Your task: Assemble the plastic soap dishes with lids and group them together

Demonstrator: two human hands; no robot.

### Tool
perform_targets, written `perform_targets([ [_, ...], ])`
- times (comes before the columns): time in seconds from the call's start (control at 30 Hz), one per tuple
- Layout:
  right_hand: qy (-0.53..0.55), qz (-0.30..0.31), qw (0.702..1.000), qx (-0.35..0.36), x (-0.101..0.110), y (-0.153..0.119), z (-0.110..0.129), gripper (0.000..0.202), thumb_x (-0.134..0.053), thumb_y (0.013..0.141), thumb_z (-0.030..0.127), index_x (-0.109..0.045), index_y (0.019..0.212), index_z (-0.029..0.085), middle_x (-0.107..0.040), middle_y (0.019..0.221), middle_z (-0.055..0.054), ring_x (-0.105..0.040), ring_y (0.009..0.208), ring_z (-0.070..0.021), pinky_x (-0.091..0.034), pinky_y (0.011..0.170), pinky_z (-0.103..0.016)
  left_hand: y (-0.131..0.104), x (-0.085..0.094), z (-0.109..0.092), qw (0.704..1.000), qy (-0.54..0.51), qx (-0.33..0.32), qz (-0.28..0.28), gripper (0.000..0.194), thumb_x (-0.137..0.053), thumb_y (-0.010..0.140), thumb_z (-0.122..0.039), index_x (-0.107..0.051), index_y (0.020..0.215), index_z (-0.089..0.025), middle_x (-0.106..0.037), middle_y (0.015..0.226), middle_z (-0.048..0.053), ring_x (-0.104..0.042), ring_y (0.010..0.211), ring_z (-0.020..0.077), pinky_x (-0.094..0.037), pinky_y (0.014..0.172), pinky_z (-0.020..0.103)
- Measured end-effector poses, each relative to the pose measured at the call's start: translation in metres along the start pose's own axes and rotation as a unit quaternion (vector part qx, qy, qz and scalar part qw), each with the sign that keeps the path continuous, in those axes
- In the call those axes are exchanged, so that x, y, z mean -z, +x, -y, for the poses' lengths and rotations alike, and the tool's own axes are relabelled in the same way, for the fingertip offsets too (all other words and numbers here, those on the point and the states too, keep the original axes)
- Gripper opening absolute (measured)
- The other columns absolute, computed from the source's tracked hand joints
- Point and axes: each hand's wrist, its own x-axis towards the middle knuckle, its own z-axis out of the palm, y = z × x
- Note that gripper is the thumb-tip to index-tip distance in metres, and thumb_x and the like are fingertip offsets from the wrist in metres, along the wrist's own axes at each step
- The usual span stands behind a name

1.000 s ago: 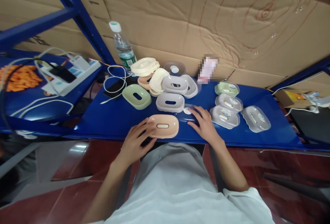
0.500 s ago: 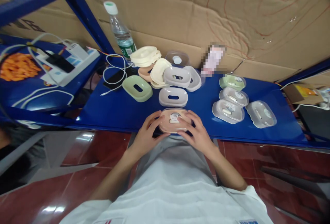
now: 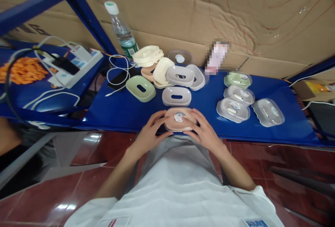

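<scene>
Both hands around one lidded container at the near edge of the blue desk [image 3: 141,117]: left hand [image 3: 151,131] curved about one short end, right hand [image 3: 205,133] about the other, with fingers parted and thumbs along the near side. Held lightly between the two, a peach oval dish [image 3: 180,128], lying flat beneath a clear lid [image 3: 170,114] with a round sticker [image 3: 179,116]. One right fingertip on top, beside the sticker. A two-ended hold, probably for keeping dish and lid level and lined up; whether fully seated, impossible to tell.

Just beyond, an uncovered lilac dish [image 3: 176,99] with a slot in its floor. To its left, a green dish [image 3: 148,96], also uncovered. Farther back, a loose cluster, apparently heaped to save room: stacked cream pieces [image 3: 146,54], a peach piece [image 3: 148,73] partly hidden, more lilac dishes [image 3: 180,72] leaning and overlapping, and another clear lid [image 3: 172,54].

Well to the right, four lidded containers, one green [image 3: 232,81] and three lilac [image 3: 270,117], grouped apart from the uncovered pieces.

At the back left, an upright water bottle [image 3: 128,47] near a looped white cable [image 3: 107,77]. On a neighbouring surface, small orange pieces [image 3: 23,70] and a power strip [image 3: 86,70]. Behind everything, a cardboard wall [image 3: 170,17].
</scene>
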Motion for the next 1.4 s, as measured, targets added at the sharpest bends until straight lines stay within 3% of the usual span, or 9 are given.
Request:
perform_targets([
  [0.07, -0.030, -0.021, 0.999, -0.020, 0.008, -0.016, -0.001, 0.062, -0.071, 0.104, 0.035, -0.050, 0.162, 0.031, -0.055, 0.158, -0.016, -0.043, 0.159, -0.0358, -0.050, 0.124, -0.061, 0.007, 0.005, 0.000, 0.999, 0.014, -0.001, 0.038, 0.056, -0.067, 0.106, -0.041, -0.048, 0.158, -0.028, -0.056, 0.158, 0.016, -0.059, 0.146, 0.0298, -0.057, 0.117, 0.048],
  [0.3, -0.198, -0.120, 0.961, -0.154, 0.039, -0.080, -0.020, 0.058, -0.077, 0.100, 0.040, -0.058, 0.154, 0.028, -0.061, 0.146, -0.018, -0.058, 0.141, -0.0385, -0.055, 0.111, -0.058, 0.046, -0.001, 0.025, 0.984, 0.167, 0.016, 0.055, 0.058, -0.058, 0.109, -0.043, -0.047, 0.163, -0.024, -0.045, 0.171, 0.017, -0.039, 0.162, 0.0416, -0.042, 0.127, 0.062],
  [0.47, -0.258, -0.121, 0.933, -0.219, 0.043, -0.081, -0.034, 0.054, -0.069, 0.104, 0.047, -0.058, 0.153, 0.026, -0.062, 0.148, -0.020, -0.058, 0.141, -0.0380, -0.051, 0.111, -0.055, 0.046, -0.007, 0.030, 0.986, 0.159, -0.001, 0.042, 0.036, -0.058, 0.109, -0.040, -0.067, 0.140, -0.022, -0.062, 0.157, 0.016, -0.053, 0.153, 0.0365, -0.048, 0.123, 0.054],
  [0.63, -0.292, -0.121, 0.906, -0.282, 0.036, -0.045, -0.041, 0.059, -0.057, 0.108, 0.039, -0.049, 0.161, 0.016, -0.048, 0.164, -0.026, -0.045, 0.153, -0.0435, -0.041, 0.119, -0.064, 0.020, 0.001, 0.030, 0.989, 0.145, -0.008, -0.020, 0.018, -0.064, 0.107, -0.034, -0.071, 0.121, -0.024, -0.069, 0.143, 0.013, -0.064, 0.140, 0.0325, -0.055, 0.113, 0.049],
  [0.7, -0.286, -0.107, 0.913, -0.271, 0.032, -0.021, -0.042, 0.060, -0.054, 0.108, 0.036, -0.046, 0.163, 0.014, -0.042, 0.170, -0.026, -0.039, 0.157, -0.0436, -0.037, 0.122, -0.066, 0.013, 0.003, 0.032, 0.991, 0.129, 0.005, -0.046, 0.016, -0.067, 0.105, -0.033, -0.069, 0.118, -0.024, -0.068, 0.139, 0.013, -0.066, 0.135, 0.0310, -0.056, 0.112, 0.048],
  [0.83, -0.253, -0.017, 0.947, -0.199, 0.029, 0.038, -0.051, 0.056, -0.048, 0.109, 0.030, -0.047, 0.163, 0.014, -0.046, 0.170, -0.020, -0.041, 0.158, -0.0377, -0.034, 0.127, -0.060, 0.010, 0.004, 0.034, 0.990, 0.118, 0.027, -0.074, 0.014, -0.069, 0.103, -0.032, -0.067, 0.115, -0.024, -0.066, 0.135, 0.012, -0.065, 0.133, 0.0302, -0.055, 0.112, 0.048],
  [1.03, -0.267, 0.063, 0.931, -0.242, 0.035, 0.105, -0.074, 0.072, -0.061, 0.104, 0.036, -0.039, 0.167, 0.006, -0.045, 0.168, -0.028, -0.043, 0.155, -0.0452, -0.036, 0.124, -0.065, 0.011, 0.005, 0.032, 0.988, 0.123, 0.022, -0.086, 0.013, -0.071, 0.102, -0.028, -0.065, 0.113, -0.022, -0.062, 0.137, 0.013, -0.061, 0.136, 0.0312, -0.054, 0.113, 0.049],
  [1.17, -0.249, 0.063, 0.954, -0.156, 0.031, 0.125, -0.074, 0.074, -0.067, 0.102, 0.037, -0.041, 0.168, 0.015, -0.033, 0.177, -0.022, -0.033, 0.161, -0.0431, -0.030, 0.129, -0.065, 0.012, 0.005, 0.031, 0.989, 0.116, 0.022, -0.086, 0.012, -0.071, 0.101, -0.027, -0.066, 0.110, -0.022, -0.063, 0.138, 0.013, -0.062, 0.136, 0.0310, -0.053, 0.115, 0.049],
  [1.4, -0.183, 0.058, 0.980, -0.053, -0.003, 0.176, -0.051, 0.066, -0.060, 0.107, 0.041, -0.047, 0.164, 0.010, -0.041, 0.173, -0.021, -0.035, 0.161, -0.0390, -0.024, 0.133, -0.060, 0.013, 0.004, 0.030, 0.992, 0.104, 0.010, -0.067, 0.012, -0.070, 0.101, -0.027, -0.066, 0.111, -0.023, -0.068, 0.130, 0.011, -0.061, 0.138, 0.0313, -0.053, 0.116, 0.050],
])
